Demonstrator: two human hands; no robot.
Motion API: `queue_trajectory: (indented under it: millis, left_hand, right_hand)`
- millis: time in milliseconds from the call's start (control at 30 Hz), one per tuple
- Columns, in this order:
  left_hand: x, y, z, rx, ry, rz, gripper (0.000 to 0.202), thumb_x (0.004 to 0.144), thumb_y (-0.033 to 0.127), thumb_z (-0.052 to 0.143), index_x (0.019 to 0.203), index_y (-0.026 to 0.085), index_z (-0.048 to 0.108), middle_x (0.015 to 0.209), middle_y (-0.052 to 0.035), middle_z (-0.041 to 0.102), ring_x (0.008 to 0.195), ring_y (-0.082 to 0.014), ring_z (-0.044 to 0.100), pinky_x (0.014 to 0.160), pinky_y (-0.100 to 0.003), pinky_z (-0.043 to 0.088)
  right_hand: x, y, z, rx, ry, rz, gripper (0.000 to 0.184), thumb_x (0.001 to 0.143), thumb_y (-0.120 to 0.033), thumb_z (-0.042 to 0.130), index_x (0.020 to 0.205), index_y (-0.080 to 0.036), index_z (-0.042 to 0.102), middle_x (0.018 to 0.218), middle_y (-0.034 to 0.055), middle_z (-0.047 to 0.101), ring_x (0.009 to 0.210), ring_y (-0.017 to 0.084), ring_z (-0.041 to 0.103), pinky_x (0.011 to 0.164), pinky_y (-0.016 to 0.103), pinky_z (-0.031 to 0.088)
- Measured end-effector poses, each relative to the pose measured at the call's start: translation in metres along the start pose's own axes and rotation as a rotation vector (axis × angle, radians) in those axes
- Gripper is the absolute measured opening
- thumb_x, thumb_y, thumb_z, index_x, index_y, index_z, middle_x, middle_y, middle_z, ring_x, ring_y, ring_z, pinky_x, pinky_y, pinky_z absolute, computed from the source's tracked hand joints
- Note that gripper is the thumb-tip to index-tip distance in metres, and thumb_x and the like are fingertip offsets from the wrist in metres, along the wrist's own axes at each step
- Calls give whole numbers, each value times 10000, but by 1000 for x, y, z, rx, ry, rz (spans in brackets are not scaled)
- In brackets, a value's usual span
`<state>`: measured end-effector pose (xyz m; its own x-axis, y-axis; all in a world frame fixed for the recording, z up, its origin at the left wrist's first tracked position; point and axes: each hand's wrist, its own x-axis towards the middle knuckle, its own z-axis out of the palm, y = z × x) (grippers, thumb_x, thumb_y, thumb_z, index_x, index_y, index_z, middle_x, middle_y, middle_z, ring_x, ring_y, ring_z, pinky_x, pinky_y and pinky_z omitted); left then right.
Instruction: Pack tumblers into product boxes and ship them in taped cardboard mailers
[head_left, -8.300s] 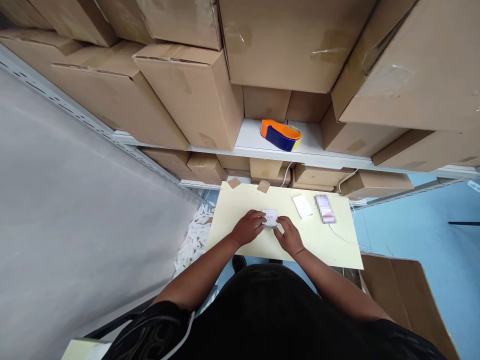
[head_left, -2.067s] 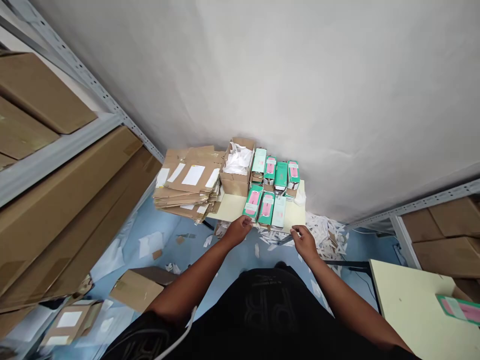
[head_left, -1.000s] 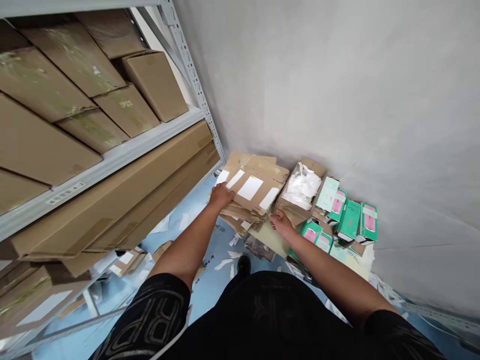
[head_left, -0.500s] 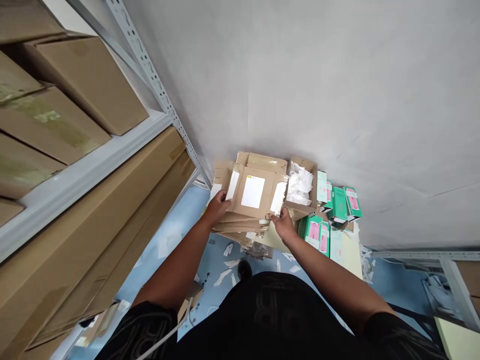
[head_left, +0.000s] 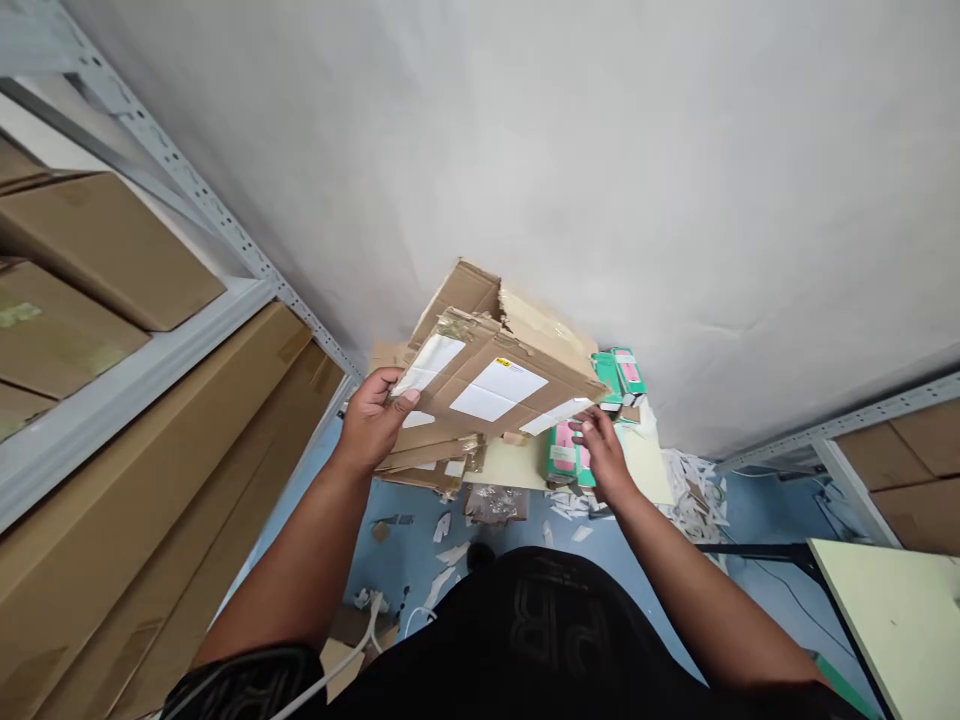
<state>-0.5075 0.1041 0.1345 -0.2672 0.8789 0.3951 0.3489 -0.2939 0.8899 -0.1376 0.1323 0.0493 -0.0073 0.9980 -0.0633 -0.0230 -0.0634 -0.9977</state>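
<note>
A brown cardboard box [head_left: 442, 402], torn along its edges and partly unfolded, is tilted in front of me. White labels show on its face, the middle one with a yellow mark. My left hand [head_left: 375, 415] is closed on the box's left edge, thumb on the front. Just below the right corner, my right hand [head_left: 602, 450] has its fingers loosely curled and apart; whether a fingertip touches the box I cannot make out. Beneath the box, a stack of flattened cardboard [head_left: 427, 460] lies on the pale table [head_left: 514, 465].
Green and pink boxes [head_left: 564, 455] stand on the table by the wall. Shelving with large cartons [head_left: 150, 480] flanks me on the left. Paper scraps [head_left: 694, 495] litter the blue floor. Another pale tabletop [head_left: 892, 610] is at lower right.
The box has been raised and tilted off the stack, and its flat shape has opened out. My right hand has loosened from its lower right corner. My view has shifted to the right.
</note>
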Motion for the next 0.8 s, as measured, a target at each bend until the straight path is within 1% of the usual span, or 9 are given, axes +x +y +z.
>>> queue_trajectory:
  millis: [67,133,233,367,467,533,633,700,800]
  left_hand:
    - [-7,38,33,65,-55,110,351,852,515,707,1002,204,639,927,-20,703,861,-193,661,812,-311,553]
    - [-21,75,76,100,-148,208,345,873,519,692,1005,202,654,950,-36,721,888,-206,679,838,-329,561]
    - [-48,123,150,135,-335,348,302,931,485,637,1042,207,675,1073,-73,743,1024,-236,697,927,-364,555]
    - [-79,169,252,162,-560,566,210,987,377,575,1049,210,686,1058,-73,748,1020,-221,703,916,-345,553]
    - [-97,195,324,160,-693,720,181,1004,300,539,1068,212,684,1015,-67,748,962,-205,705,887,-341,557]
    - [-110,209,370,139,-764,844,177,995,254,540,1102,222,677,1032,-71,755,1004,-218,702,940,-382,550]
    - [-131,225,436,26,-853,1080,259,954,147,537,1169,239,649,1089,-72,763,1061,-220,696,1018,-445,525]
    - [-146,232,479,-57,-898,1223,326,931,93,516,1194,247,633,1133,-73,761,1063,-209,697,1034,-460,516]
    - [-170,240,540,-151,-960,1377,331,926,77,503,1175,245,641,1147,-79,760,1072,-209,691,1036,-466,504]
  right_hand:
    - [-11,-16,-48,85,66,-39,595,892,-644,527,1378,-302,552,1372,70,650,1205,282,639,911,392,546]
    - [-29,-26,-101,180,121,-31,616,904,-669,450,1372,-290,579,1367,63,661,1214,289,641,903,383,550]
    - [-64,-28,-188,266,206,1,647,874,-660,515,1377,-259,590,1353,78,677,1213,306,644,947,403,539]
    - [-121,-24,-303,68,423,5,657,772,-541,726,1348,-242,619,1397,101,648,1261,320,603,1069,461,471]
    - [-173,-31,-369,-110,628,-46,548,804,-559,696,1252,-243,689,1359,100,665,1271,325,587,1118,499,425]
    - [-209,-41,-397,-134,664,-120,521,867,-593,628,1270,-268,689,1375,83,655,1277,319,582,1094,483,452]
    - [-254,-52,-421,-75,641,-188,556,921,-628,553,1347,-285,655,1431,75,618,1303,318,568,1029,440,505]
    - [-273,-54,-434,-45,718,-134,569,906,-629,585,1353,-284,651,1437,74,618,1313,325,563,1019,431,512]
    - [-287,-46,-458,33,896,53,565,879,-618,629,1343,-295,649,1426,69,635,1294,341,584,943,427,552]
